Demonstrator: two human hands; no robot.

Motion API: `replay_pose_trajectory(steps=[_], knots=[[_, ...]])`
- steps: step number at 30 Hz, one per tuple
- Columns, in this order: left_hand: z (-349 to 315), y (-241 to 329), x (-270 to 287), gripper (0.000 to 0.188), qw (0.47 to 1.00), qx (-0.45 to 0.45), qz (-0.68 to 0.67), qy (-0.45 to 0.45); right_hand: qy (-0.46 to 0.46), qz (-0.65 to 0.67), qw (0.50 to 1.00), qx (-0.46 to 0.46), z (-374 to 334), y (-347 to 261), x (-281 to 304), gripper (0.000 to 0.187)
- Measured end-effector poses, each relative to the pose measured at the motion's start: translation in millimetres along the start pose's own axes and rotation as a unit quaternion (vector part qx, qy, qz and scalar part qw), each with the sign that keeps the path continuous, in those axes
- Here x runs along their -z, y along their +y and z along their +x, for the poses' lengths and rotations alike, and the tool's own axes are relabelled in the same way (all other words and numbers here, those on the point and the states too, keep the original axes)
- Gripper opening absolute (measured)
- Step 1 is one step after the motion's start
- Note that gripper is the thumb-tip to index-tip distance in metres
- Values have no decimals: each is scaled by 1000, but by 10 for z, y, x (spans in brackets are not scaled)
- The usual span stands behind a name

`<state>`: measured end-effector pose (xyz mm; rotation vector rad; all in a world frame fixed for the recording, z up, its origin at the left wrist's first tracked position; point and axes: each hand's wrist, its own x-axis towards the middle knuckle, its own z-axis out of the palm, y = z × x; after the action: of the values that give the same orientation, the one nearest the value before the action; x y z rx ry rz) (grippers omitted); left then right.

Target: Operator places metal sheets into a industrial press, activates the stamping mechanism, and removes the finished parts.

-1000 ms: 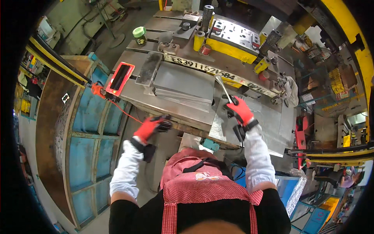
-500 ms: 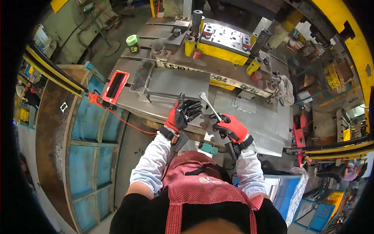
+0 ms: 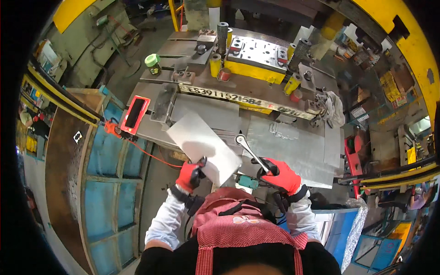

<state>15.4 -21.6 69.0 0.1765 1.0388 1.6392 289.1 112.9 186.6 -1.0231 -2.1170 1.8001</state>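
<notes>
My left hand [image 3: 191, 176], in a red and black glove, is closed on the near left edge of a flat rectangular metal sheet [image 3: 201, 144]. The sheet is tilted over the table's front edge, partly covering a stack of similar grey sheets [image 3: 206, 107]. In my right hand [image 3: 282, 178], gloved the same way, is a silver ring wrench [image 3: 253, 153], its round head pointing up and away. Behind the wrench lies a wide, thin metal plate [image 3: 302, 146] on the table.
A die block [image 3: 259, 55] with yellow sides and upright posts stands at the back behind a long steel bar [image 3: 229, 95]. At the left are a red-framed phone [image 3: 135, 113] and a green-lidded jar [image 3: 153, 64]. A grey rag [image 3: 331, 107] lies at the right.
My left hand, open over the stack before, now holds a sheet and has moved nearer and left. My right hand keeps the wrench and has shifted slightly right and nearer.
</notes>
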Motion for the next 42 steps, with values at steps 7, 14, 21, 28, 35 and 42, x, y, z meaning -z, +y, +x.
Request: replay_pose_trajectory(steps=[7, 14, 21, 28, 35, 42], knots=[[367, 439, -441, 24, 974, -55, 212, -53, 24, -61, 998, 3, -68, 23, 1, 56], [1058, 552, -171, 14, 847, -259, 415, -209, 13, -67, 995, 78, -159, 236, 0, 62], [1130, 935, -642, 30, 726, -308, 475, -390, -57, 211, 973, 72, -253, 53, -70, 76], [1909, 1007, -1733, 34, 866, -84, 311, -382, 88, 343, 934, 51, 158, -33, 378, 62], [2741, 905, -1786, 37, 919, -69, 266, -281, 70, 332, 938, 67, 728, -6, 821, 48], [2707, 908, -1456, 21, 932, -24, 248, -262, 101, 329, 937, 62, 654, -160, 540, 53]])
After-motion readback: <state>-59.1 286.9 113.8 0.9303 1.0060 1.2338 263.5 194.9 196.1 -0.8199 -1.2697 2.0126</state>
